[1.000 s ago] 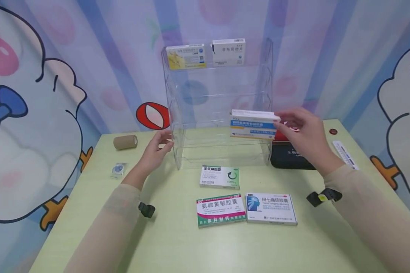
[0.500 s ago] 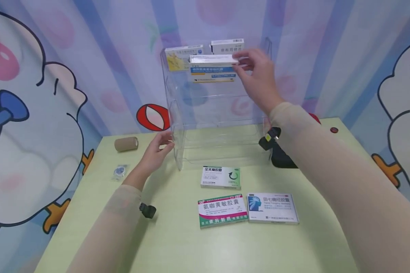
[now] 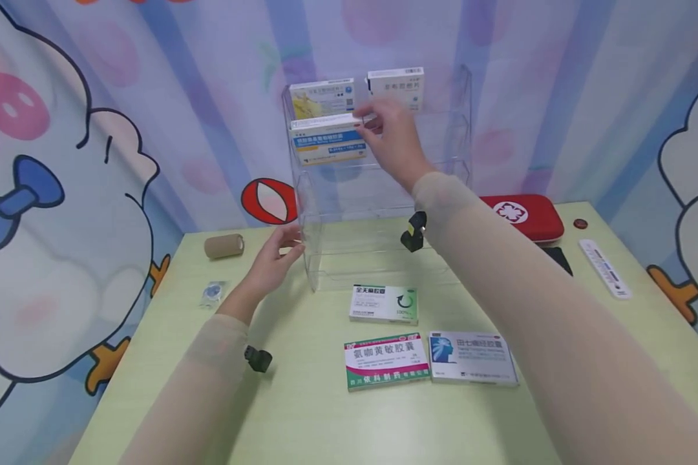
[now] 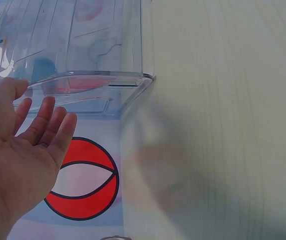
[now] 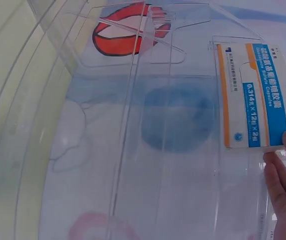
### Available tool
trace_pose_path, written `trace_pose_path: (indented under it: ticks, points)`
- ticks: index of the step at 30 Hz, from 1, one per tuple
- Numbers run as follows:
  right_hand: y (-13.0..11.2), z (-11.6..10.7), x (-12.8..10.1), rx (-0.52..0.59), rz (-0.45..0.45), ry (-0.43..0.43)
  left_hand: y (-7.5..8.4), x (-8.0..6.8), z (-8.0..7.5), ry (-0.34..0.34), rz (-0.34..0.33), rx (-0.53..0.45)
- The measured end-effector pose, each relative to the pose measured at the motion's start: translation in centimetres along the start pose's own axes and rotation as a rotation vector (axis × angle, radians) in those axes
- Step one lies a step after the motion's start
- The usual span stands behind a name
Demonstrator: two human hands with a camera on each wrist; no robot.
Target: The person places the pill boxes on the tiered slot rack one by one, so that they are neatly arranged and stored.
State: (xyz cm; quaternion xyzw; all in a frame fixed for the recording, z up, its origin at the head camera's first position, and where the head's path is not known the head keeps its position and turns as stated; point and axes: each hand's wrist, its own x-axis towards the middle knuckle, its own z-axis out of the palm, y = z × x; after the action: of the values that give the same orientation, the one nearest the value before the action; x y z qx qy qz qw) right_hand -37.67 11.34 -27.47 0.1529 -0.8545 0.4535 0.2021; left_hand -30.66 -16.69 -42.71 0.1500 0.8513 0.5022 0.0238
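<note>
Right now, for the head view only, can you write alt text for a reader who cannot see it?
A right hand holds a blue-and-white medicine box at the second tier of a clear acrylic rack, under two boxes on the top tier. The left hand touches the rack's left side, and three more boxes lie flat on the green table.

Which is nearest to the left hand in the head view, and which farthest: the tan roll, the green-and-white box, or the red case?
1. Tan roll, just left of the left hand.
2. Green-and-white box, to its right, in front of the clear rack.
3. Red case, far right.
</note>
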Motion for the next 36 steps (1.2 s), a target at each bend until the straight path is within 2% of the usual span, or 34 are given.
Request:
trace_pose_path:
  ticks: [3, 7, 12, 15, 20, 25, 31, 36]
  points:
    - [0.5, 0.0, -0.7, -0.015, 0.005, -0.010, 0.0, 0.1, -0.1, -0.006, 0.011, -0.002]
    - [1.4, 0.0, -3.0, -0.070, -0.059, 0.032, -0.4, 0.1, -0.5, -0.017, 0.016, 0.004]
    - [2.1, -0.6, -7.6, -0.085, -0.145, 0.066, -0.6, 0.1, -0.6, -0.012, 0.011, 0.015]
    - [2.8, -1.4, -11.4, -0.077, -0.139, 0.037, -0.9, 0.0, -0.5, -0.010, 0.006, 0.015]
    - [5.3, -2.9, -18.2, -0.124, -0.060, -0.036, -1.6, -0.5, -0.3, -0.015, -0.011, 0.015]
    - [7.9, -4.9, -23.7, -0.177, 0.101, -0.096, -1.9, -0.9, -0.1, -0.011, -0.014, 0.006]
    - [10.0, -8.0, -28.1, -0.204, 0.171, -0.146, -1.8, -0.9, -0.1, -0.006, -0.013, -0.001]
    - [11.2, -10.6, -30.5, -0.195, 0.221, -0.261, -1.8, -0.9, 0.1, -0.008, -0.009, -0.003]
